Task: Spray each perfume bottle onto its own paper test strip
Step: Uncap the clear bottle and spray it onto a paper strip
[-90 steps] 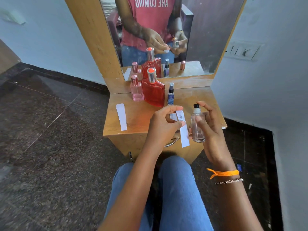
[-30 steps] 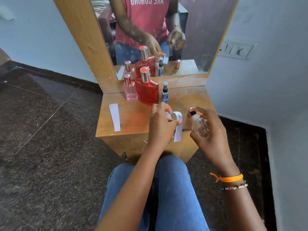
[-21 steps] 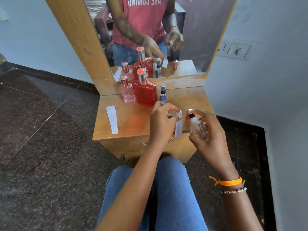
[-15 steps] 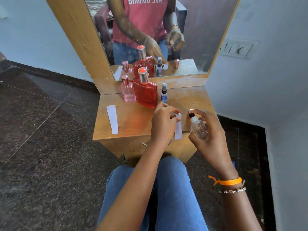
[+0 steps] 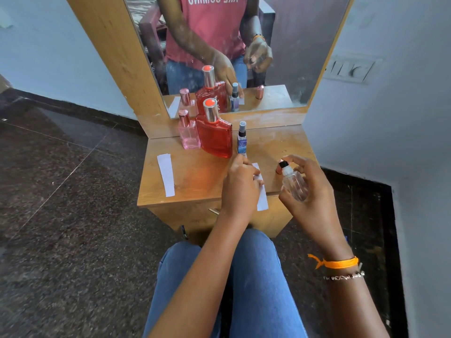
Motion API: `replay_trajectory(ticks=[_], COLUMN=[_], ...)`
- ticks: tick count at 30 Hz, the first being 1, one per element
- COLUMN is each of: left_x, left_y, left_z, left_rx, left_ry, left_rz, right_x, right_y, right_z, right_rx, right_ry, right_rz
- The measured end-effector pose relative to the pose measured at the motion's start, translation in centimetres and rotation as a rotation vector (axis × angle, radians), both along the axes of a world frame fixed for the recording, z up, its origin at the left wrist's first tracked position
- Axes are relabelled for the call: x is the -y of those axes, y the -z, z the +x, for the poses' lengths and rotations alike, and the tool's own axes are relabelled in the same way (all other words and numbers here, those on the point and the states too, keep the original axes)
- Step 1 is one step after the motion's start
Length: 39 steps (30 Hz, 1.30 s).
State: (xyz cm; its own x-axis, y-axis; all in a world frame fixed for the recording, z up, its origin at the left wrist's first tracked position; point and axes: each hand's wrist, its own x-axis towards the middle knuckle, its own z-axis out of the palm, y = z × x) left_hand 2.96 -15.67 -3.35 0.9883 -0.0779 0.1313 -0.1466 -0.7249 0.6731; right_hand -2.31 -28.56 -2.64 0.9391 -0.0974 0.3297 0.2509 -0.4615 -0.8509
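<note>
My right hand [image 5: 307,191] grips a small clear perfume bottle [image 5: 294,185] tilted left, its black nozzle pointing at a white paper strip [image 5: 261,196]. My forefinger rests on the nozzle top. My left hand [image 5: 240,189] pinches that strip upright over the table's front edge. A second paper strip [image 5: 166,178] lies flat on the left of the wooden table [image 5: 195,176]. At the back stand a pink bottle [image 5: 189,132], a large red bottle [image 5: 216,134] and a thin blue spray bottle [image 5: 242,140].
A rose-gold cap [image 5: 279,168] stands on the table just behind the clear bottle. A mirror [image 5: 280,45] rises at the back of the table. A wall with a switch plate [image 5: 349,69] is close on the right. My knees are under the front edge.
The clear bottle has gone from upright to tilted with its nozzle aimed at the strip. Both hands moved slightly forward over the table edge, and the strip turned edge-on to the nozzle.
</note>
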Motion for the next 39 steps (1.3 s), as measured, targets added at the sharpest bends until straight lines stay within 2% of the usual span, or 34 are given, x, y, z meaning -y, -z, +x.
replay_trajectory(ticks=[5,9,22,39], left_x=[0.2,0.6,0.5,0.9], left_y=[-0.3,-0.4,0.3,0.6], left_z=[-0.5,-0.4,0.8,1.4], left_rx=[0.066,0.047,0.124,0.142], left_ry=[-0.033,-0.014,-0.089,-0.078], left_rz=[0.234,0.317,0.272,0.214], right_x=[0.3,0.2,0.0,0.1], right_y=[0.1,0.1,0.6,1.0], right_z=[0.1,0.2,0.0,0.2], right_rx=[0.014,0.019,-0.009,-0.035], right_ry=[0.017,0.016,0.012,0.023], right_rz=[0.001,0.000,0.046,-0.012])
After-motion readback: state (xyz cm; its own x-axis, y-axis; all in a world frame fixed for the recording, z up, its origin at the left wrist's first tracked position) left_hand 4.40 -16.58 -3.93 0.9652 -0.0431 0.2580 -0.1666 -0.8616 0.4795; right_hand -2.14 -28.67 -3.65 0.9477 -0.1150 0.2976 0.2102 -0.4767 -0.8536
